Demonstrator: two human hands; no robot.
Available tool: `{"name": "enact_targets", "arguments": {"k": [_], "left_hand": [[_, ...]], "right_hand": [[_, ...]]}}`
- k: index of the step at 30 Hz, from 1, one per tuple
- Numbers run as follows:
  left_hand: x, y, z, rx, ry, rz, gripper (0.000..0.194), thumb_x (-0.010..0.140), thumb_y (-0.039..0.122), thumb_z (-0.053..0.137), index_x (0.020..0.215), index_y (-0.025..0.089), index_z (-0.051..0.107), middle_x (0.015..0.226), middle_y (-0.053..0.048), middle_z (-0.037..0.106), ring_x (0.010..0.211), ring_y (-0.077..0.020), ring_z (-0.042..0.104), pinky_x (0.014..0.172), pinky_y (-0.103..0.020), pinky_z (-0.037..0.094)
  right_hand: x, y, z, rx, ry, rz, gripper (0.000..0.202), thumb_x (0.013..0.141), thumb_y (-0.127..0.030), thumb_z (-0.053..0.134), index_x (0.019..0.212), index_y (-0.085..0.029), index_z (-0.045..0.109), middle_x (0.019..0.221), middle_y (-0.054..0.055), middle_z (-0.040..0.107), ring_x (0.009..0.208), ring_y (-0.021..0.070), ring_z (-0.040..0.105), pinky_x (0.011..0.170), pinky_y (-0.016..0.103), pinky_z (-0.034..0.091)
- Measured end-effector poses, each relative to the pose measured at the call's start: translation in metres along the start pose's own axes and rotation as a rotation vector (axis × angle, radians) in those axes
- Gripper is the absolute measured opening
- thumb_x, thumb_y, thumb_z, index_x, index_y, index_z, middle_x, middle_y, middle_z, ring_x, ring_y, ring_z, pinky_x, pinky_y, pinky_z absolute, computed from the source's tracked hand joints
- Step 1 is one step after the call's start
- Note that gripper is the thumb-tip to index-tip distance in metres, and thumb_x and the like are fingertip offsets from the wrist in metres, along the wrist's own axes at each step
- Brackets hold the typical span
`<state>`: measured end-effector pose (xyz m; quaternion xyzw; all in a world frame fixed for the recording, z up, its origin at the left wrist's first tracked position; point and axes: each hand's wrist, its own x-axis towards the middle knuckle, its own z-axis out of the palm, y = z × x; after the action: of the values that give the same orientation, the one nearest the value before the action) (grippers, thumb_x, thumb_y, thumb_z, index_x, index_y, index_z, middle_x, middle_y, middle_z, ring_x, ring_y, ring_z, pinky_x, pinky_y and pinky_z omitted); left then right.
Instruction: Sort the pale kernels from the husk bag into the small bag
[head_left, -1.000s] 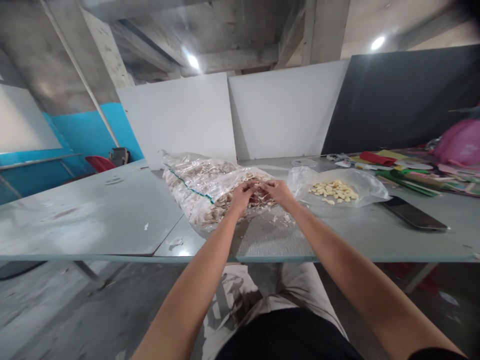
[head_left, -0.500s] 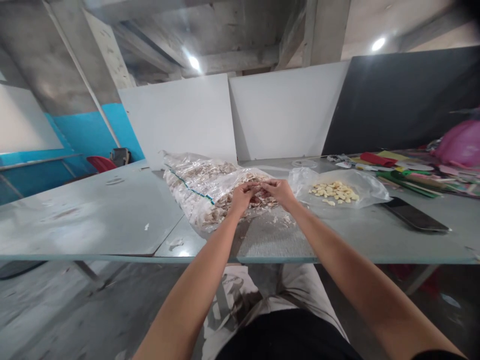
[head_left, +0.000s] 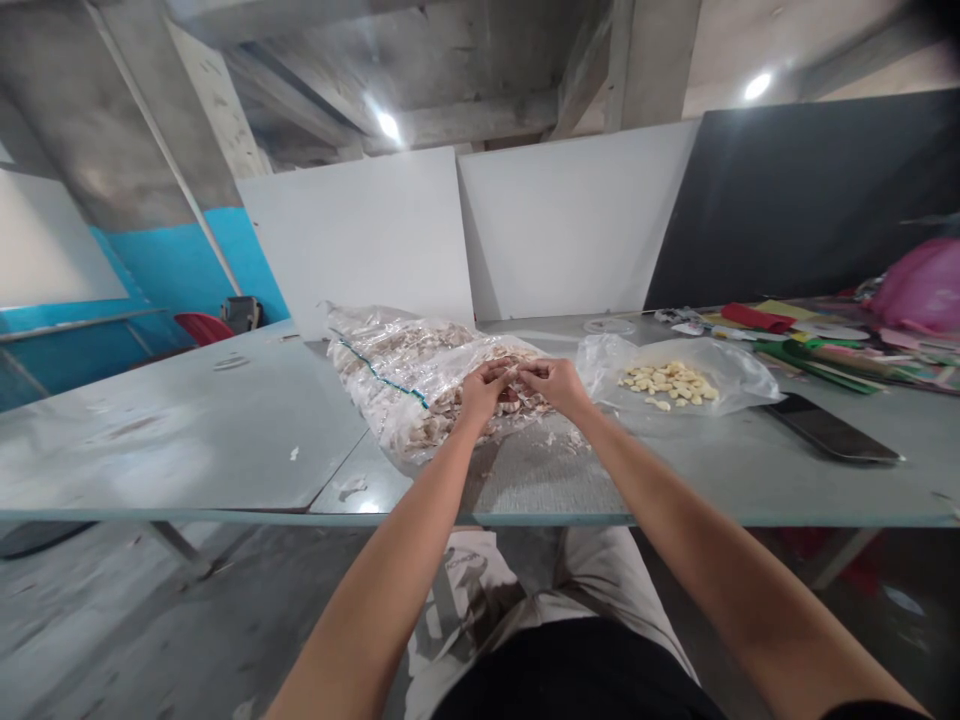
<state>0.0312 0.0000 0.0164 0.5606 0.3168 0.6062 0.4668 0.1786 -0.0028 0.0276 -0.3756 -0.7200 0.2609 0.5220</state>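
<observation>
Glossy clear plastic bag [head_left: 405, 350], smooth grey tabletop [head_left: 247, 440], papery-looking, perhaps brittle skins [head_left: 431, 430].

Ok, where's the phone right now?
In the head view, the phone lies flat on the table at the right, just beside the clear plastic bag holding the pale pieces.

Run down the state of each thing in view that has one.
Left hand: fingers bent, grip unclear.
Right hand: fingers bent, grip unclear.
Large clear bag: bulging with papery skins, lying on the table.
Small clear bag: spread out flat.
Pale pieces: loose pile.
Phone: lying flat, screen dark.
Ceiling light: lit.
</observation>
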Motion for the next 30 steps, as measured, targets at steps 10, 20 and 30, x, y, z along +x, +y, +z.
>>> {"name": "enact_targets", "arguments": {"k": [10, 20, 30], "left_hand": [[-0.0011, -0.0008, 0.0009, 0.031, 0.036, -0.013, 0.046, 0.05, 0.041, 0.076, 0.083, 0.01, 0.065, 0.062, -0.001, 0.062, 0.046, -0.0075, 0.054, 0.052, -0.025, 0.051], [-0.0017, 0.0001, 0.0005, 0.088, 0.015, 0.022, 0.047, 0.053, 0.042, 0.074, 0.087, 0.01, 0.066, 0.061, -0.001, 0.062, 0.046, -0.008, 0.054, 0.05, -0.025, 0.051], [-0.0031, 0.0027, 0.0, 0.12, -0.077, 0.031, 0.048, 0.057, 0.04, 0.073, 0.096, 0.013, 0.065, 0.08, -0.005, 0.065, 0.048, -0.0071, 0.054, 0.049, -0.024, 0.051]], "right_hand": [[-0.0044, -0.0053, -0.0018, -0.488, -0.017, -0.22, 0.025, 0.074, -0.025, 0.046, 0.083, -0.016, 0.069, 0.066, 0.001, 0.063, 0.057, 0.0101, 0.048, 0.054, 0.02, 0.031], [-0.0053, -0.0082, 0.0003, -0.596, -0.037, -0.243, 0.021, 0.074, -0.022, 0.046, 0.079, -0.017, 0.065, 0.063, 0.001, 0.059, 0.056, 0.0108, 0.044, 0.055, 0.022, 0.028], [-0.005, -0.0008, 0.0025, -0.323, 0.052, -0.084, 0.018, 0.072, -0.028, 0.046, 0.073, -0.015, 0.059, 0.05, -0.004, 0.049, 0.048, 0.0084, 0.044, 0.048, 0.019, 0.029]]}}
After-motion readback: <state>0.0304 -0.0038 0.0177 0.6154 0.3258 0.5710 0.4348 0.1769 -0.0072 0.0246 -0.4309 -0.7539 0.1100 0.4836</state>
